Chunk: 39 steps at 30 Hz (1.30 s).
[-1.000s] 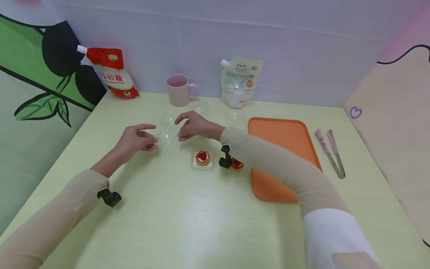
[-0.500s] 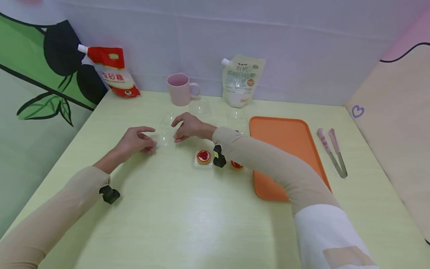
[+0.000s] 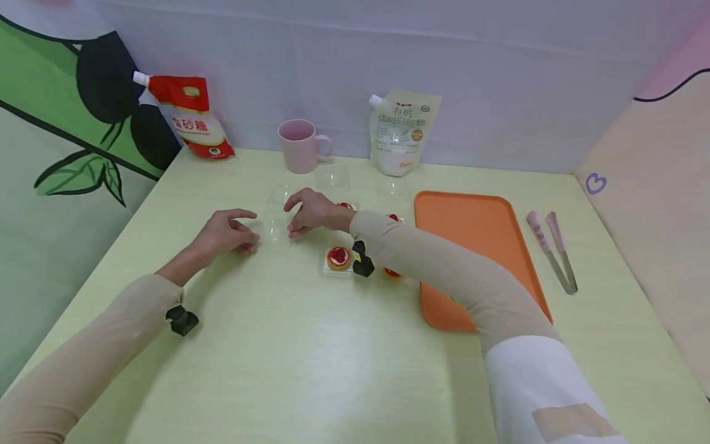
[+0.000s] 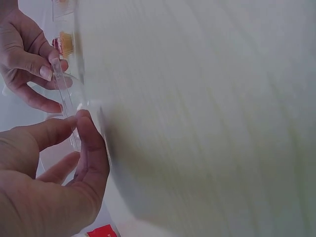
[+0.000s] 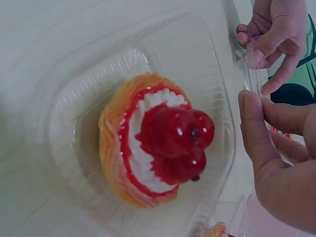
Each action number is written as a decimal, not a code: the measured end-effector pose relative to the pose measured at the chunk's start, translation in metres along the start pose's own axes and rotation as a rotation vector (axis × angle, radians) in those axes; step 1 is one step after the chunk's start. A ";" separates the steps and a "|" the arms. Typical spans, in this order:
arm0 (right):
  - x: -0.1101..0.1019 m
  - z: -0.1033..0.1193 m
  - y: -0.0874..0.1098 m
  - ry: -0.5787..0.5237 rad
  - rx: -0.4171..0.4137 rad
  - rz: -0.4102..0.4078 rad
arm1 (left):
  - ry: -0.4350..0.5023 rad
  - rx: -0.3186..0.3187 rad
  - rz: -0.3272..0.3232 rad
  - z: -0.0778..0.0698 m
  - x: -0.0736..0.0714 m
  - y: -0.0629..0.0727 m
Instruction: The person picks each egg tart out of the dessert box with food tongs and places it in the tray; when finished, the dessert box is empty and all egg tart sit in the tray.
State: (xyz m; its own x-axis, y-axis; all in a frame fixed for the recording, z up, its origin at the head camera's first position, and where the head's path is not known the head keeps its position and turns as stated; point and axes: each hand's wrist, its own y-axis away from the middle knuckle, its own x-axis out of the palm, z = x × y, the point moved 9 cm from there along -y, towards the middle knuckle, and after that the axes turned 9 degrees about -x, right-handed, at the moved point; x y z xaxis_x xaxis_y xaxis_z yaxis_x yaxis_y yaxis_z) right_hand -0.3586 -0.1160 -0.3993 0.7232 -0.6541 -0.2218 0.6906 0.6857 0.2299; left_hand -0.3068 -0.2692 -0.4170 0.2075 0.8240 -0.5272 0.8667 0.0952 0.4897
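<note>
A clear plastic box lid or tray [image 3: 277, 213], hard to make out, is held upright between my two hands. My left hand [image 3: 223, 233] pinches one side of it between thumb and fingers. Opposite, my right hand [image 3: 314, 211] pinches the other side. In the left wrist view the clear plastic piece [image 4: 64, 94] appears edge-on. Right of the hands, a berry-topped cream tart [image 3: 339, 258] rests in a clear tray. The right wrist view shows this tart [image 5: 148, 140] close up in its ribbed clear tray [image 5: 64, 128]. My right forearm partly covers several other tarts.
An orange tray [image 3: 463, 213] lies to the right, with tongs [image 3: 557, 253] beyond it. Along the back stand a pink mug [image 3: 299, 148], a red sugar pouch [image 3: 194, 117] and a pale sugar pouch [image 3: 405, 132]. Clear plastic containers [image 3: 333, 176] stand before the mug and pale pouch.
My right hand has shifted slightly left, towards my left hand, around the clear plastic piece. The left hand has hardly moved. The head view has turned a little.
</note>
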 end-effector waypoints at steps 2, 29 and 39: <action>-0.001 0.000 0.002 0.005 0.004 0.000 | -0.018 -0.001 -0.002 0.000 0.001 0.000; -0.076 0.032 0.047 0.030 -0.141 -0.147 | -0.311 0.000 -0.034 -0.006 -0.014 0.009; -0.195 0.018 0.128 0.111 -0.197 -0.479 | -0.374 0.213 -0.253 -0.061 -0.020 0.023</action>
State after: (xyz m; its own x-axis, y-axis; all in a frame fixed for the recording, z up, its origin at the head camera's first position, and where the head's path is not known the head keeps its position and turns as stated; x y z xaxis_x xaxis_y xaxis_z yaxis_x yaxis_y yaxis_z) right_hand -0.4108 0.0937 -0.3097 0.3151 -0.8782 -0.3600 0.9224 0.3726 -0.1015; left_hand -0.3191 -0.2497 -0.3529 0.0940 0.5291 -0.8433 0.9761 0.1178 0.1827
